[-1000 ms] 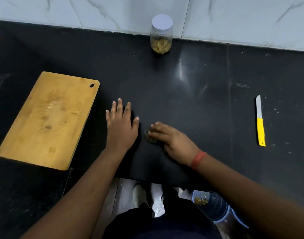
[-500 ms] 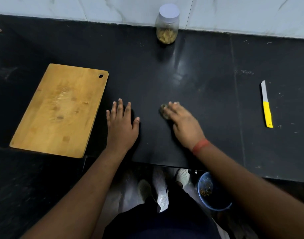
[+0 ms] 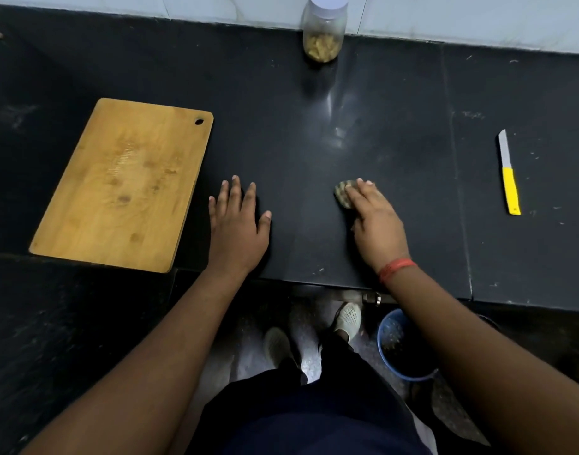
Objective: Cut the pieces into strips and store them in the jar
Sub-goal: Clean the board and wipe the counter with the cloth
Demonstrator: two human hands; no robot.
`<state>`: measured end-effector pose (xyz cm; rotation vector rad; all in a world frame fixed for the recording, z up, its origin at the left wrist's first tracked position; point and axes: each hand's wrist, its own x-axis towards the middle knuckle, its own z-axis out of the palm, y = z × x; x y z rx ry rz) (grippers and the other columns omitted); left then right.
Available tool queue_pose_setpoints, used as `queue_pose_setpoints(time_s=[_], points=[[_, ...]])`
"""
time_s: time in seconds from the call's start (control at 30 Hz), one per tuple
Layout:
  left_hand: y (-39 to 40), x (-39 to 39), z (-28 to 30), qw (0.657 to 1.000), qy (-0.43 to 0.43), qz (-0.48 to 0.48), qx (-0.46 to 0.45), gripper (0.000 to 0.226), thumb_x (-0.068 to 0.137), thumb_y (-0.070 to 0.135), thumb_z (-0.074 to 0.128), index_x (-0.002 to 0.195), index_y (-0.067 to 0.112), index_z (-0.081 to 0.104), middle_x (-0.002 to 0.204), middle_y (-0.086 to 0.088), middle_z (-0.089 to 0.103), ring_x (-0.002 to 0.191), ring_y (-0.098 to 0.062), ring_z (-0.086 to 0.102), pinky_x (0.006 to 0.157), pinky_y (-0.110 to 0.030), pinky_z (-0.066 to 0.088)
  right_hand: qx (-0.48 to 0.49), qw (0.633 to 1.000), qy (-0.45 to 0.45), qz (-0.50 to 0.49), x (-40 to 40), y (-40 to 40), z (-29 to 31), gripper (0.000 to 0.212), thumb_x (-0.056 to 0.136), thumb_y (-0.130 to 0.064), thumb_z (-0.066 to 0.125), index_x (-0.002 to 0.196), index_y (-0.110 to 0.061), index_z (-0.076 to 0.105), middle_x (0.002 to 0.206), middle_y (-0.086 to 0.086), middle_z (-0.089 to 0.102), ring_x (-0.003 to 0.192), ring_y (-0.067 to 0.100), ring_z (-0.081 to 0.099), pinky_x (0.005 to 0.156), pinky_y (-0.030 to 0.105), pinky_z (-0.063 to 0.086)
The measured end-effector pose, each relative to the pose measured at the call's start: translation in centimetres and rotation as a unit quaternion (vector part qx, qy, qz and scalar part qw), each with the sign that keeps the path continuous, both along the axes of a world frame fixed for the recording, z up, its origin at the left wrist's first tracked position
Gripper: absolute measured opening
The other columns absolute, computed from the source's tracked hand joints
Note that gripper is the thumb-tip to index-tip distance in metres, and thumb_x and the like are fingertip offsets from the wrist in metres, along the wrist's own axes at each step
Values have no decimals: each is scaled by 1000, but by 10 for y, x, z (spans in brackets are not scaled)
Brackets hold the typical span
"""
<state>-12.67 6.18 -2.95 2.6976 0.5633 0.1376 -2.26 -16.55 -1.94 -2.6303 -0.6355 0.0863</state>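
Observation:
A clear jar (image 3: 324,31) with a white lid stands at the back of the black counter (image 3: 363,103) against the wall, with pale cut strips in its bottom. A bare wooden cutting board (image 3: 124,185) lies at the left. At the right lies a knife (image 3: 509,178) with a yellow handle. My left hand (image 3: 237,224) rests flat on the counter, fingers spread. My right hand (image 3: 376,221) presses a small greenish-brown scrub pad (image 3: 342,195) onto the counter with straight fingers; most of the pad is hidden under them.
The counter's front edge runs just below my wrists. On the floor beneath it at the right stands a blue bucket (image 3: 390,339) with scraps inside, beside my feet. A white tiled wall (image 3: 478,18) borders the counter's back.
My right hand has slid the pad to the right and away from my left hand across the counter. My left hand has stayed flat in place. The view has tilted down.

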Motion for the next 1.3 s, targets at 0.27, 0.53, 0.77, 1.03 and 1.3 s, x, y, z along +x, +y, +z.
queue_pose_setpoints(time_s=[0.27,0.53,0.77,1.03,1.3], points=[[26,-20,-1,998,-16,53,-9,60,104,37,44,156,12,31,167,-15,14,155,-29,5,125,-52,4,55,970,37,235,-133,51,-3,53,90,-7,35,139,-12,54,148,10,47,142,28,36,117,37,29],[49,-48,1,997,-23,75,14,59,104,37,42,156,12,31,167,-13,16,155,-28,4,125,-52,3,33,997,1,66,-22,74,5,68,76,11,45,141,-9,51,150,13,44,142,29,36,120,29,22],[66,-73,2,993,-17,115,17,57,104,36,42,155,12,33,166,-13,19,155,-30,7,124,-53,4,-10,947,-19,322,-94,95,-7,57,88,-4,39,143,-11,48,149,13,44,141,30,35,120,34,21],[75,-82,5,989,-30,145,9,56,104,35,44,154,13,36,166,-12,21,155,-30,7,125,-53,4,32,984,-7,174,-29,111,4,61,84,7,44,142,-11,51,151,11,43,142,25,36,119,32,25],[72,-75,5,989,-30,148,6,55,104,35,44,154,13,36,165,-13,22,155,-30,7,124,-53,5,22,943,-24,331,-74,143,-3,54,89,1,45,140,-13,53,147,11,47,140,29,38,118,28,18]])
